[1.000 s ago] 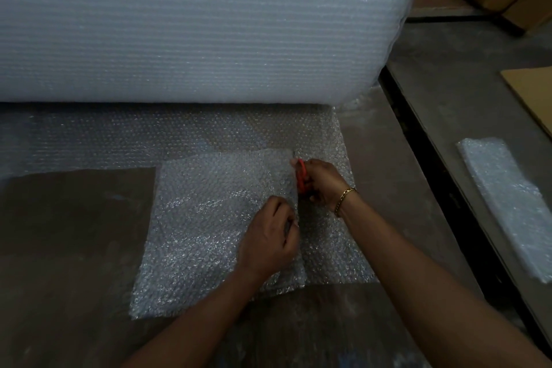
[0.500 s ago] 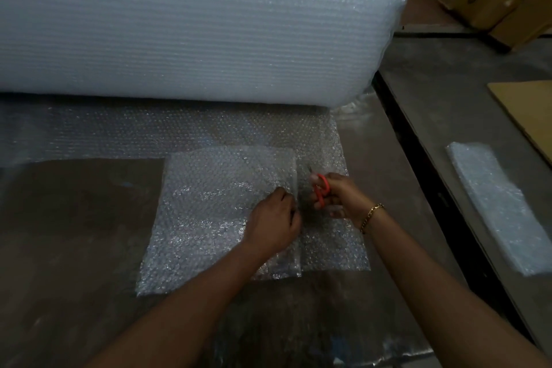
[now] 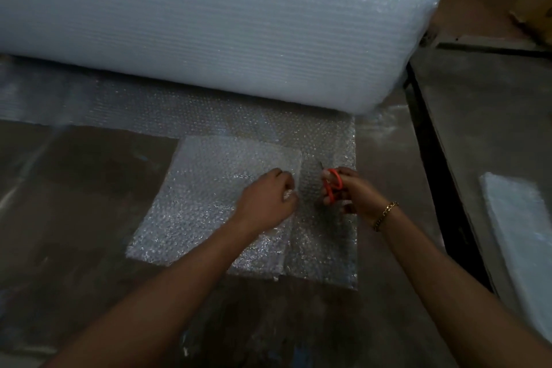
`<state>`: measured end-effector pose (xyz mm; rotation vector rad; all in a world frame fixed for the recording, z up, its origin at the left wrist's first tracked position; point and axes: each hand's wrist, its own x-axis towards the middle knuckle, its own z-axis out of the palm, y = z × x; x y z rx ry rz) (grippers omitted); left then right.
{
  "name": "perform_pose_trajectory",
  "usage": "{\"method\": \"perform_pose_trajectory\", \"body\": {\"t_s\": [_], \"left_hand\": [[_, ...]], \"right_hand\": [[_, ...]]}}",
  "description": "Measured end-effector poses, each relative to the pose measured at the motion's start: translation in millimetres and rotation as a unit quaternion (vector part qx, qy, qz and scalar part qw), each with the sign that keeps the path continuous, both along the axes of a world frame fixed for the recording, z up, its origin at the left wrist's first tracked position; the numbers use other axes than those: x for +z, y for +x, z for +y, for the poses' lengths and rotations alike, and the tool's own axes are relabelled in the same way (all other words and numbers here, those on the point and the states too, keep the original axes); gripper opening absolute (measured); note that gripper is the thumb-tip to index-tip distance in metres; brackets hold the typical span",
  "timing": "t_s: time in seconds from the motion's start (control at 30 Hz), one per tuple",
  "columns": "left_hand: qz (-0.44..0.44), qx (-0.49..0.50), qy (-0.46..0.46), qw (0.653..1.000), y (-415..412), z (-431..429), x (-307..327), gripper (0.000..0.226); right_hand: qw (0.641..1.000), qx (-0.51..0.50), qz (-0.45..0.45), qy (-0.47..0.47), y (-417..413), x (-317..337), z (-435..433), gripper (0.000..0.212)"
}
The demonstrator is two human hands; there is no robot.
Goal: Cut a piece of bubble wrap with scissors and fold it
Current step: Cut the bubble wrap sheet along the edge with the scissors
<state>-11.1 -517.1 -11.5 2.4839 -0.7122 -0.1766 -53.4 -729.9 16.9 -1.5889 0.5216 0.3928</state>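
Now wrap (image 3: 206,197) lies flat on table (image 3: 74,188), roll (image 3: 209,24) at 12 o'clock. Left hand (image 3: 267,199) pinches the wrap's 3 o'clock edge, fingers curled. Right hand (image 3: 354,196), just beside at 3 o'clock, grips orange scissors (image 3: 333,185), blades toward 11 o'clock.

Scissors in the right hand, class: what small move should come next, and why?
Probably lay the scissors down to the right. The right hand holds them beside the cut edge, the piece held by the left hand looks cut free, and folding likely needs both hands.
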Motion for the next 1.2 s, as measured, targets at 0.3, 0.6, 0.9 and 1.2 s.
{"method": "perform_pose_trajectory", "body": {"t_s": [0.3,0.6,0.9,1.2], "left_hand": [[0.029,0.083,0.061,0.994,58.0,-56.4,-11.0,0.051],[-0.014,0.121,-0.024,0.992,56.6,-49.2,-34.2,0.024],[-0.076,0.118,-0.043,0.989,51.7,-49.9,-48.4,0.013],[-0.086,0.113,-0.061,0.988,50.9,-49.9,-53.3,0.019]], "right_hand": [[0.999,0.038,0.000,0.004,28.1,-1.7,-22.6,0.024],[0.992,0.121,0.030,-0.013,68.1,-11.4,-40.7,0.023],[0.960,0.261,0.097,-0.032,107.9,-4.6,-58.0,0.041],[0.936,0.311,0.163,-0.031,131.6,-14.4,-61.6,0.048]]}}
